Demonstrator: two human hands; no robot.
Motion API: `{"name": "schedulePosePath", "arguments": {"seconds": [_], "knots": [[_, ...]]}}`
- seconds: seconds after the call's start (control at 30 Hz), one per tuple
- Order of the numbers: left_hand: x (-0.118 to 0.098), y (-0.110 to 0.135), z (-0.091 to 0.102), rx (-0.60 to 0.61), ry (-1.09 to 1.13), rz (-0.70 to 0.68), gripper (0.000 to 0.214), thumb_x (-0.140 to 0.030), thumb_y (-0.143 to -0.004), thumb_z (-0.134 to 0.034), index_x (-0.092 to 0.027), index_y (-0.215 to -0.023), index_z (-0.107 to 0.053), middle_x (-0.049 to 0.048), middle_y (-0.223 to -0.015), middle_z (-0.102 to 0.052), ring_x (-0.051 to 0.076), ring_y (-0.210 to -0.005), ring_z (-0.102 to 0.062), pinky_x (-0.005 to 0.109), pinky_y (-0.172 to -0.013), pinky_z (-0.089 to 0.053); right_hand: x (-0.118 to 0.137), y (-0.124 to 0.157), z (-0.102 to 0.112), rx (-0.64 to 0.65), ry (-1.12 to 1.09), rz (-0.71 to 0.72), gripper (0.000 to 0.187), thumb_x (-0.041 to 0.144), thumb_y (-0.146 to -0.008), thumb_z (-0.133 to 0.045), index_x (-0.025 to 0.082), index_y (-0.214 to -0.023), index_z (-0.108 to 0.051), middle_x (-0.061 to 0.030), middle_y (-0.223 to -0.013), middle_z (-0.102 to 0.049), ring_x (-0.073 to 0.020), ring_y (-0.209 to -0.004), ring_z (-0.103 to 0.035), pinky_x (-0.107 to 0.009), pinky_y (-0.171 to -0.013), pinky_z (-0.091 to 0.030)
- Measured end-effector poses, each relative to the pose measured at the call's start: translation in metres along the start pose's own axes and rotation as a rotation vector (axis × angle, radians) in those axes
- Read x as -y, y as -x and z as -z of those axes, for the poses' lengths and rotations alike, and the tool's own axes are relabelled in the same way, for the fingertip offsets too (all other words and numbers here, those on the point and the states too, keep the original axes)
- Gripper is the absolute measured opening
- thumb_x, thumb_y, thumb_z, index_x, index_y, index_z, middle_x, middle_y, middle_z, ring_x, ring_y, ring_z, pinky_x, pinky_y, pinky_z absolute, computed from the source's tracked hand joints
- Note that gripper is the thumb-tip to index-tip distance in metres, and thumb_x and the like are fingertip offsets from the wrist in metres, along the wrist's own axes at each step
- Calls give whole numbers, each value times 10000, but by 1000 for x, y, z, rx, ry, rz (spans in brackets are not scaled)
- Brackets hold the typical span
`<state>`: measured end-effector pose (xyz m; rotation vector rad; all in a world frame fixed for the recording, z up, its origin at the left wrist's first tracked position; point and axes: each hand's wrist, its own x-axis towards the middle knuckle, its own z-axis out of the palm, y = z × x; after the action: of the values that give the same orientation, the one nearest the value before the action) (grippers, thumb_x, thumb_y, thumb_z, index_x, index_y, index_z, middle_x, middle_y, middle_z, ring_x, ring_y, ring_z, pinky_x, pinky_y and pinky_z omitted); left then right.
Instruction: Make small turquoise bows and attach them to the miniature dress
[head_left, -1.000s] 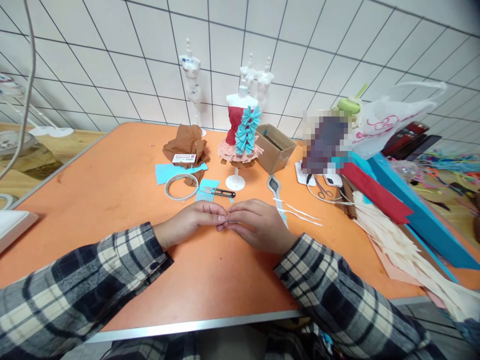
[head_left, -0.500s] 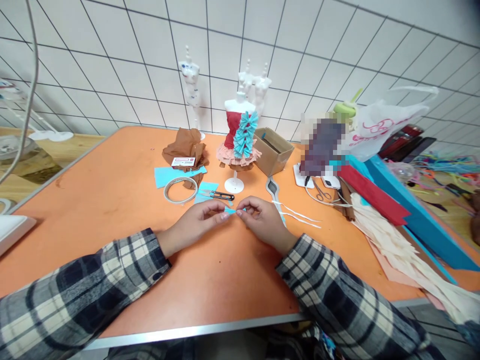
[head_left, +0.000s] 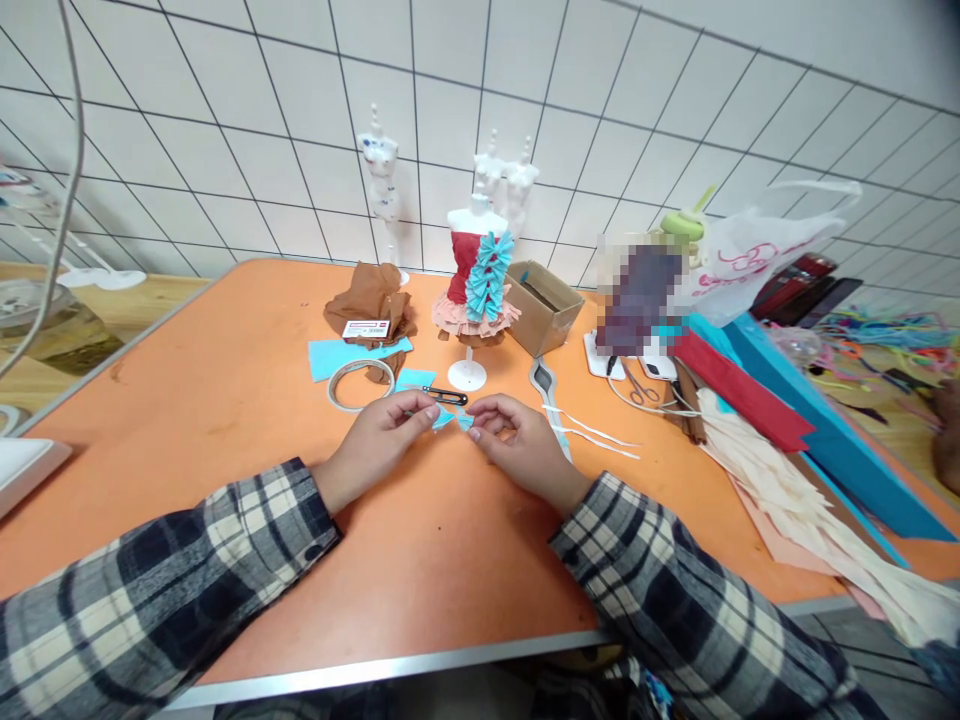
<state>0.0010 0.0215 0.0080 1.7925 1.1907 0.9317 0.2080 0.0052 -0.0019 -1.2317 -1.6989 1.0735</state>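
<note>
head camera, looking down over an orange table (head_left: 225, 400): two plaid-sleeved arms meet near the table's middle, where the left hand (head_left: 379, 445) and the right hand (head_left: 517, 445) pinch the two ends of a small turquoise paper piece (head_left: 450, 420) between thumb and fingertips, each hand closed on its own end, the piece held just above the tabletop and pinched narrow at its centre like a bow. just beyond the fingertips lie black-handled thread snips (head_left: 442, 397) on a turquoise scrap (head_left: 415, 380), and beside them to the left a roll of tape (head_left: 361, 385) rests flat, partly over a larger turquoise sheet (head_left: 330, 356). behind the roll sits a crumpled brown paper heap (head_left: 371, 300) with a small white-and-red card (head_left: 366, 329) on it. at the centre back stands a small mannequin (head_left: 478, 275) on a white stand, dressed in red and pink paper with a turquoise ruffle down its front; bare white mannequins (head_left: 380, 175) stand near the tiled wall behind it. an open cardboard box (head_left: 546, 305) sits just right of the dressed figure. thin white strips (head_left: 592, 435) trail across the table near the right hand. further right, a red sheet (head_left: 739, 390), a blue sheet (head_left: 825, 430) and cream cut paper (head_left: 787, 500) overlap along the table's edge, with a white plastic bag (head_left: 757, 260) behind them. small scissors (head_left: 637, 388) lie near a blurred patch.
</note>
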Motion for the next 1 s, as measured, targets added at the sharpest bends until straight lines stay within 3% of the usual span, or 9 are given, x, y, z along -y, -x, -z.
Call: {"name": "schedulePosePath", "arguments": {"seconds": [0.23, 0.4, 0.57, 0.67, 0.8, 0.87, 1.0], "knots": [[2, 1, -1, 25, 36, -5, 301, -438, -856, -585, -164, -741, -633, -11, -698, -581, 145, -685, -519, 260, -686, -427, 5, 1, -1, 47, -91, -156, 195, 339, -779, -658, 167, -871, -663, 3, -692, -614, -87, -551, -527, -210, -506, -473], [6, 0, 0, -52, 318, 73, 338, -421, -856, -619, -187, -1088, -692, 71, -1016, -690, 214, -951, -617, 324, -857, -479, 3, -1, -2, 45, -417, -293, 275, 398, -716, -713, 166, -834, -623, 1, -698, -626, -85, -522, -534, -197, -435, -467], [-1, 1, -7, 149, 265, 14, 292, -378, -756, -740, -201, -988, -753, 85, -1154, -689, 269, -1113, -604, 393, -1010, -438, 0, 1, -7, 103, -685, -347, 371, 449, -668, -780, 174, -868, -631, 10, -735, -629, -71, -562, -541, -193, -494, -504], [-4, 3, -10, 110, 263, 2, 251, -392, -777, -718, -205, -936, -770, 91, -1162, -700, 267, -1128, -610, 395, -1014, -449, 1, 3, -10, 198, -725, -363, 345, 441, -700, -769, 171, -869, -634, 11, -754, -620, -63, -579, -548, -193, -536, -512], [-5, 4, -10, 71, 208, -21, 226, -391, -819, -669, -190, -826, -772, 104, -1094, -727, 256, -1075, -641, 392, -979, -477, 2, 5, -11, 279, -559, -359, 283, 391, -773, -686, 179, -948, -620, 23, -745, -586, -60, -491, -491, -207, -467, -468], [-6, 4, -9, 63, 156, -60, 212, -373, -827, -659, -191, -795, -762, 101, -1072, -735, 247, -1036, -659, 388, -950, -492, 3, 5, -10, 191, -344, -259, 264, 329, -803, -629, 185, -1024, -619, 36, -729, -546, -56, -450, -430, -201, -424, -400], [-9, 7, -8, -4, -65, -234, 164, -306, -828, -654, -191, -761, -749, 94, -1031, -741, 230, -996, -662, 374, -938, -481, 10, 9, -5, -25, 39, 51, 249, 269, -815, -615, 189, -1049, -646, 24, -771, -539, -61, -514, -407, -210, -503, -365]]}}
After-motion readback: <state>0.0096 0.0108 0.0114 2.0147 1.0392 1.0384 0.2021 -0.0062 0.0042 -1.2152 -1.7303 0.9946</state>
